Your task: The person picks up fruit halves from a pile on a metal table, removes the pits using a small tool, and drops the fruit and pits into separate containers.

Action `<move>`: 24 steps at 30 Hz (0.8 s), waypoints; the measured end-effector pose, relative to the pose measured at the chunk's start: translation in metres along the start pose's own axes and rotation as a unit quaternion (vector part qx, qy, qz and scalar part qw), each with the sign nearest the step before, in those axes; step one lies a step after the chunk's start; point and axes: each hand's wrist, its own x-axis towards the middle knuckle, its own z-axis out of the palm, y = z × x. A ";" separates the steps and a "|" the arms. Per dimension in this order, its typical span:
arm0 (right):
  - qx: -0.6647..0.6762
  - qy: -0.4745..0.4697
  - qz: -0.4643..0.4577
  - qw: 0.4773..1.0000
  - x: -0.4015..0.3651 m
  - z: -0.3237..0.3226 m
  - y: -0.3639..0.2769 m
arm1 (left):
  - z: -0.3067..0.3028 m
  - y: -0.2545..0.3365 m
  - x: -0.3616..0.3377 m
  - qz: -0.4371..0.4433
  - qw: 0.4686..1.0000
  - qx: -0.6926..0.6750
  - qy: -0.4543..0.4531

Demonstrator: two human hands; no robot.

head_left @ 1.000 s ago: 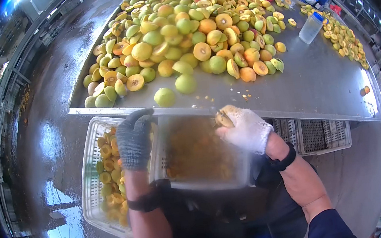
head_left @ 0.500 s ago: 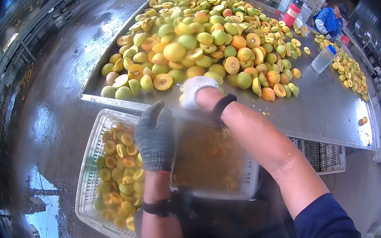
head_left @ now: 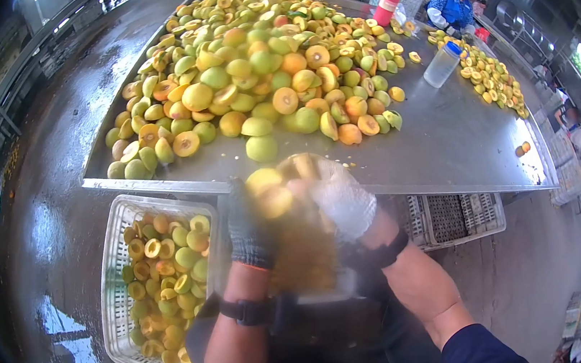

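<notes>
Halved yellow-green fruit (head_left: 220,81) lies heaped on a metal table (head_left: 416,144). At the table's near edge my left hand (head_left: 248,223), in a dark grey glove, is closed on a cut yellow fruit (head_left: 272,194). Right beside it my right hand (head_left: 339,197), in a white glove, has its fingers bent against the fruit; what it holds is blurred. A brownish mass (head_left: 303,256) and part of a pale container show beneath the hands. To the left, a white crate (head_left: 112,290) holds many fruit halves (head_left: 171,269).
A clear bottle with a blue cap (head_left: 442,67) and a red flask (head_left: 386,6) stand on the table. A person in blue (head_left: 453,8) is at the far right by another fruit pile (head_left: 488,77). Crates (head_left: 454,216) sit under the table's right side.
My right hand has come back from the fruit pile and met my left hand over the container. Cut fruit is now at my left hand. The view has shifted.
</notes>
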 end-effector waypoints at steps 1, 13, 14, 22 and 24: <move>-0.037 0.019 -0.029 0.999 -0.006 -0.003 0.003 | 0.004 0.011 -0.001 -0.026 0.997 -0.077 -0.018; -0.369 0.186 -0.341 0.845 -0.029 -0.041 -0.004 | 0.016 0.045 0.008 0.087 0.952 0.241 -0.166; -0.296 0.166 -0.258 0.905 -0.036 -0.038 -0.010 | 0.018 0.037 0.008 0.082 0.967 0.190 -0.148; -0.384 0.097 -0.227 0.890 -0.054 -0.032 0.008 | 0.040 0.028 0.005 -0.210 0.751 -0.623 -0.066; -0.433 0.121 -0.262 0.854 -0.053 -0.027 0.015 | 0.043 0.026 0.005 -0.043 0.940 -0.333 -0.055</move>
